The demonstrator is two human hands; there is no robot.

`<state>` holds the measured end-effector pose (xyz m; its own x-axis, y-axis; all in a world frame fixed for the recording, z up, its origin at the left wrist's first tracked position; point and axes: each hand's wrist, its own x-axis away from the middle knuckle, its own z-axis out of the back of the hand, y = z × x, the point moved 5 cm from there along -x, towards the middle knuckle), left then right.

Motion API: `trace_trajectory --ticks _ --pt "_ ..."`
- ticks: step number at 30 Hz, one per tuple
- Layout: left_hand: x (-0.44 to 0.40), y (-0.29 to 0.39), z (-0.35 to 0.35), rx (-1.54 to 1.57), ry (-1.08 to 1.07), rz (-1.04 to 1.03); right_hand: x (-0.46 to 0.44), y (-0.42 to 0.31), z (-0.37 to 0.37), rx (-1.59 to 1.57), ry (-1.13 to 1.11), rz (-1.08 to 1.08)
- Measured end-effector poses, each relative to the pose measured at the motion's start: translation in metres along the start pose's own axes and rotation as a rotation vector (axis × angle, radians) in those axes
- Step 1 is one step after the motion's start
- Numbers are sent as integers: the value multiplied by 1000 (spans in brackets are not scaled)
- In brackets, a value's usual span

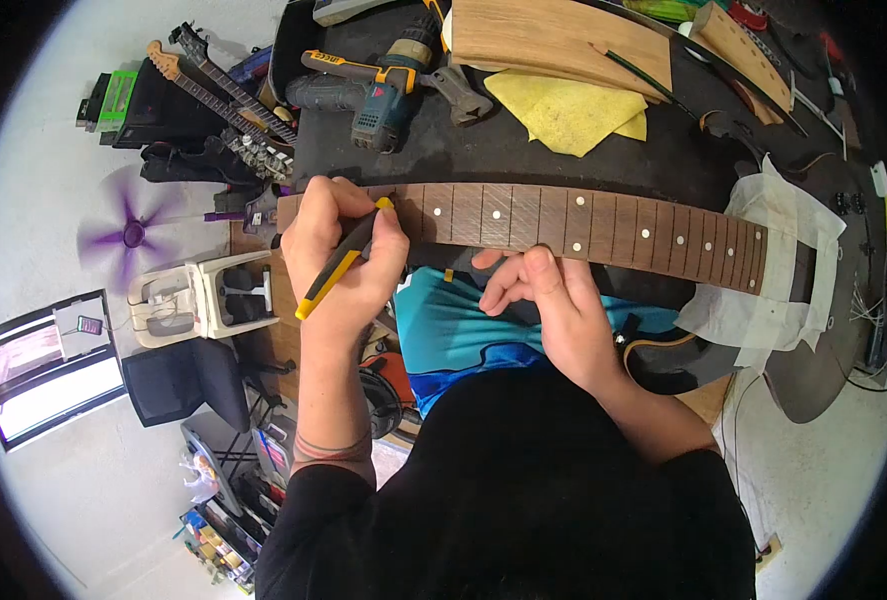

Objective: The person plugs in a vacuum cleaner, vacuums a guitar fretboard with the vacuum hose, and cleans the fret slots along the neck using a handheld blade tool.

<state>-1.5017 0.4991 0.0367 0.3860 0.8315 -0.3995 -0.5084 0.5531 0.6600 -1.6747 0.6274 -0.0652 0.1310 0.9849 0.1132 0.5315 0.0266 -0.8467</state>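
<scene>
A guitar neck with a dark wooden fretboard and pale dot inlays lies crosswise in front of me. My left hand is closed around a slim tool with a black and yellow handle, over the neck's left end. The tool's working tip is hidden by my fingers. My right hand holds the near edge of the neck around its middle, thumb at the edge and some fingers partly under it. Pale masking tape covers the dark guitar body beside the neck's right end.
Beyond the neck, a dark work surface bears a cordless drill, a hammer, a yellow cloth, a wooden block and a pencil. At the left are guitars, a purple fan and chairs.
</scene>
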Motion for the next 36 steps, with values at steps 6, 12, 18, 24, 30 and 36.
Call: trace_trajectory --ticks 6,12,18,24,30,36 --pt "0 -1 0 18 10 -3 1 -2 -1 4 10 -12" --pt "0 0 -1 -25 9 -17 2 0 0 16 -5 -16" --pt "1 -1 -1 -25 16 -32 2 -2 -1 15 -5 2" --pt "1 -1 -1 -59 16 -50 3 -1 0 27 2 0" --pt "2 2 -2 -111 36 -105 3 -1 -1 2 1 -5" --pt "2 5 -3 -125 19 -89 4 0 0 36 -28 1"
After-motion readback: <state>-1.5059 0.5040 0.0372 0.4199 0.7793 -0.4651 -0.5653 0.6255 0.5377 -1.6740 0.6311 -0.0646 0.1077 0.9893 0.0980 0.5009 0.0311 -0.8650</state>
